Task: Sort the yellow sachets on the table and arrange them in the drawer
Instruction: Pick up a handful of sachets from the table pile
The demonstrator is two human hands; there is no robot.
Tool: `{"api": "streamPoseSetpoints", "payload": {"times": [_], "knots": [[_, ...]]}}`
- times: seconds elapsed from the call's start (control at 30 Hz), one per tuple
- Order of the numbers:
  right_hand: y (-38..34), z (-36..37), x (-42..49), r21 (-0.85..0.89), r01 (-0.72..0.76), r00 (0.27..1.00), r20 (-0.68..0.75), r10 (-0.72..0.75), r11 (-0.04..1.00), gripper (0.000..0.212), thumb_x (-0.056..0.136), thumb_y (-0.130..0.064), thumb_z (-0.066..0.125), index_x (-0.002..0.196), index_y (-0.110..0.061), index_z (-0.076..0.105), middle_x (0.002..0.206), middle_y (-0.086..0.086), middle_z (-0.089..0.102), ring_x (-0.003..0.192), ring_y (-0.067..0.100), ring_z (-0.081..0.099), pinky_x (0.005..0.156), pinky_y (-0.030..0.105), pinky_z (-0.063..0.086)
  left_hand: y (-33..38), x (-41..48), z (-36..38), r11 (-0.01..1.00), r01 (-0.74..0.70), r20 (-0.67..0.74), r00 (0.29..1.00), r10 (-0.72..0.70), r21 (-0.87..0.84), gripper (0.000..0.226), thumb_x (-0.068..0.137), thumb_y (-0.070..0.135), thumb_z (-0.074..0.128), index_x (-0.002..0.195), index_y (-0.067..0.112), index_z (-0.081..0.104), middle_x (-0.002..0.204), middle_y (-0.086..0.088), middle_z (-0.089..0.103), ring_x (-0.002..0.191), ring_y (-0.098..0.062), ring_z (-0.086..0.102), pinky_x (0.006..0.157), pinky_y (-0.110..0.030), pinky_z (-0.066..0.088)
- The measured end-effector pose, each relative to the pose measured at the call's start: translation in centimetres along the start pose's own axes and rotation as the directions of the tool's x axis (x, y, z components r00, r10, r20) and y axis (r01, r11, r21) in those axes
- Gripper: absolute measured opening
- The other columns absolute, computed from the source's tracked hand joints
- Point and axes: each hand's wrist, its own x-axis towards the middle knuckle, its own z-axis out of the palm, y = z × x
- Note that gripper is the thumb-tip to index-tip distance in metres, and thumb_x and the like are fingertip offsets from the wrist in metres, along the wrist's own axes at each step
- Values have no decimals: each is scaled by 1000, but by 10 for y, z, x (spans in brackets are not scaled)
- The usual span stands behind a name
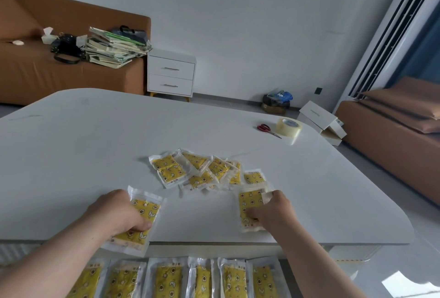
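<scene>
At table (95, 142) near edge: left hand (119, 212) grips first sachet (145, 210); right hand (273, 212) pinches second sachet (247, 202); pile (190, 171) beyond.

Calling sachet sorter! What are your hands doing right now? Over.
Left hand grips one sachet at table edge. Right hand grips another sachet. Loose pile mid-table, sorted row below. Nothing blocking.
</scene>
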Motion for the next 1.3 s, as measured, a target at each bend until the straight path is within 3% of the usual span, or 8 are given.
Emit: {"api": "streamPoseSetpoints", "payload": {"times": [0.2, 0.33, 0.53, 0.63, 0.73, 0.9, 1.17, 1.3], "knots": [[1, -10, 4, 282, 6, 1000, 24, -13, 959, 23, 73, -2, 79, 81, -15, 63, 84, 9, 71, 78, 29, 71, 77, 44, 60, 2, 0, 2, 999, 38, -29, 999, -37, 20, 67, 57, 33, 88, 101, 6, 44, 82, -4, 60, 71, -16, 62, 56, -23, 46], [-3, -27, 9, 430, 2, 1000, 11, -7, 903, 28, 73, -1, 81, 94, -9, 65, 86, 12, 73, 74, 29, 72, 71, 41, 61, -15, 17, -4, 981, 1, 15, 1000, 2, -194, 40, 57, 19, 89, 79, 3, 59, 72, -10, 66, 64, -24, 64, 54, -24, 43], [-9, -56, 25, 581, 58, 993, -115, 11, 812, 25, 74, -3, 80, 93, -5, 63, 88, 14, 71, 75, 29, 69, 63, 33, 56, -14, 23, -19, 707, 29, 80, 996, 39, -707, 19, 71, -12, 75, 85, -6, 64, 74, -25, 71, 69, -36, 69, 65, -41, 56], [-10, -63, 33, 656, 29, 995, -94, 44, 755, 19, 75, -3, 80, 86, -7, 65, 86, 12, 71, 76, 27, 69, 69, 32, 57, -3, 27, -27, 521, 100, 155, 986, 62, -848, 17, 77, -13, 67, 91, -4, 63, 65, -19, 72, 52, -30, 70, 44, -44, 57], [-11, -62, 42, 687, 7, 995, -75, 62, 726, 19, 76, -2, 79, 86, -7, 64, 85, 12, 71, 77, 26, 69, 72, 34, 57, 8, 38, -32, 446, 102, 162, 982, 98, -889, 13, 83, -10, 62, 93, -3, 62, 61, -15, 71, 47, -25, 69, 37, -38, 54], [-10, -47, 53, 651, -24, 997, -43, 69, 759, 18, 76, -2, 79, 84, -6, 63, 81, 12, 71, 71, 25, 69, 64, 31, 56, 29, 65, -37, 388, 68, 136, 979, 151, -919, 13, 84, -5, 63, 96, -1, 63, 59, -8, 72, 47, -17, 69, 40, -29, 55], [-10, -20, 75, 395, 45, 990, -142, 12, 918, 19, 73, -9, 83, 75, -13, 64, 77, 9, 71, 71, 28, 68, 74, 40, 57, 46, 100, -39, 330, -12, 40, 988, 150, -944, 10, 83, -5, 64, 90, 2, 62, 55, -5, 70, 44, -14, 67, 35, -23, 49], [-6, -14, 82, 202, 15, 989, -148, 16, 979, 21, 72, -15, 83, 80, -4, 67, 79, 18, 70, 73, 33, 68, 72, 40, 56, 50, 101, -27, 357, -26, 0, 997, 73, -934, 16, 75, -12, 70, 84, -1, 63, 70, -13, 72, 53, -22, 70, 49, -34, 58]]}}
